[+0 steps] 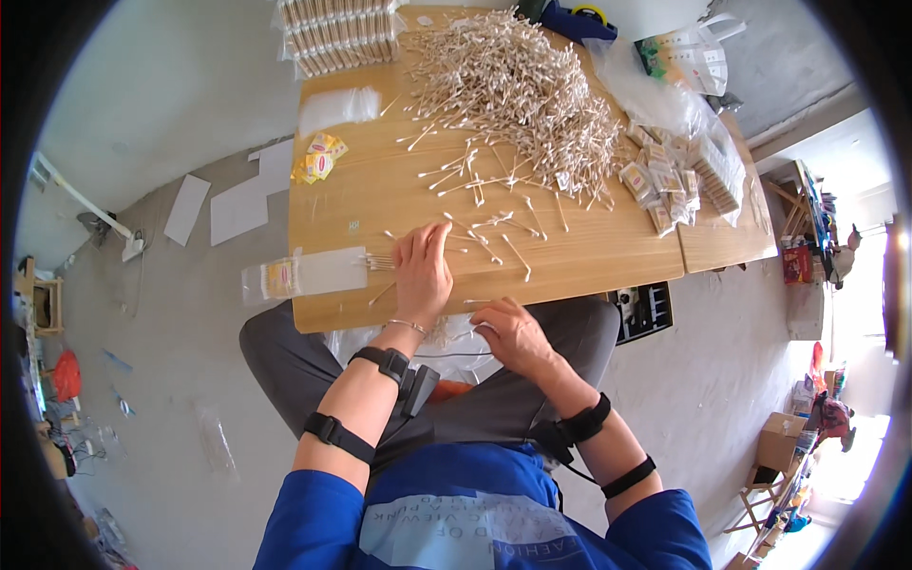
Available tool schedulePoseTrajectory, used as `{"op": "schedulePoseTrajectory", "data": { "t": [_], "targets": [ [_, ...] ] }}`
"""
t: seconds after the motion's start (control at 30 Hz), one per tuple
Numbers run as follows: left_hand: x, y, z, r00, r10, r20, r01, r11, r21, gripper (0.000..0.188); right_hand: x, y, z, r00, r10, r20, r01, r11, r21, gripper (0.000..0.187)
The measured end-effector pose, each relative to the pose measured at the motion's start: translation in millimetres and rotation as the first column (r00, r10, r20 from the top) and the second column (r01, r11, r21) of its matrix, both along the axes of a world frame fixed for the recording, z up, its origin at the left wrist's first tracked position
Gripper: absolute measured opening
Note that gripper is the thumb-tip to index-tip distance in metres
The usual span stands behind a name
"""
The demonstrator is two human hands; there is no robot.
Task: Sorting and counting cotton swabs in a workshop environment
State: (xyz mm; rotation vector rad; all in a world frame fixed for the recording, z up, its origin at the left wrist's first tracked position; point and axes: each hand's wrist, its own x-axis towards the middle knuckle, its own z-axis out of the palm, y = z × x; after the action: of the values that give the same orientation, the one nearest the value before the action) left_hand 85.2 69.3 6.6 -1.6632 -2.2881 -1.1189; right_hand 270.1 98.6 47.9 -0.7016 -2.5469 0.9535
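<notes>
My left hand (423, 271) is over the near part of the wooden table, its fingers pressed together. A small bunch of cotton swabs (379, 261) sticks out from its left side, tips toward a white card strip (332, 269). At that strip's left end lies a clear packet with a yellow label (279, 279). My right hand (513, 334) is at the table's front edge with curled fingers; what they pinch, if anything, is hard to see. Loose swabs (514, 256) lie scattered beyond both hands. A large heap of swabs (518, 90) covers the table's far side.
Stacked swab packs (339, 36) stand at the far left, near clear sleeves (339, 109) and yellow labels (320, 159). Filled packets (662, 180) lie at the right beside a plastic bag (655, 90). Another clear bag (356, 344) is under the front edge, by my lap.
</notes>
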Motion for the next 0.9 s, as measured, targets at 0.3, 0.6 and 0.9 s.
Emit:
{"op": "schedulePoseTrajectory", "data": {
  "t": [0.3, 0.6, 0.9],
  "targets": [
    [0, -3, 1, 1.0, 0.012, -0.004, -0.012, 1.0, 0.006, 0.051, -6, 24, -25, 0.946, -0.321, 0.039, 0.312, 0.937, 0.157, 0.009],
    [1, -4, 0, 1.0, -0.023, 0.009, 0.023, 1.0, 0.006, 0.03, -48, 50, -26, 0.931, -0.356, -0.087, 0.366, 0.902, 0.231, 0.012],
    [6, 0, 8, 0.984, -0.159, -0.081, 0.155, 0.987, -0.047, 0.021, -42, 111, -19, 0.912, -0.408, 0.036, 0.382, 0.88, 0.282, 0.022]
  ]
}}
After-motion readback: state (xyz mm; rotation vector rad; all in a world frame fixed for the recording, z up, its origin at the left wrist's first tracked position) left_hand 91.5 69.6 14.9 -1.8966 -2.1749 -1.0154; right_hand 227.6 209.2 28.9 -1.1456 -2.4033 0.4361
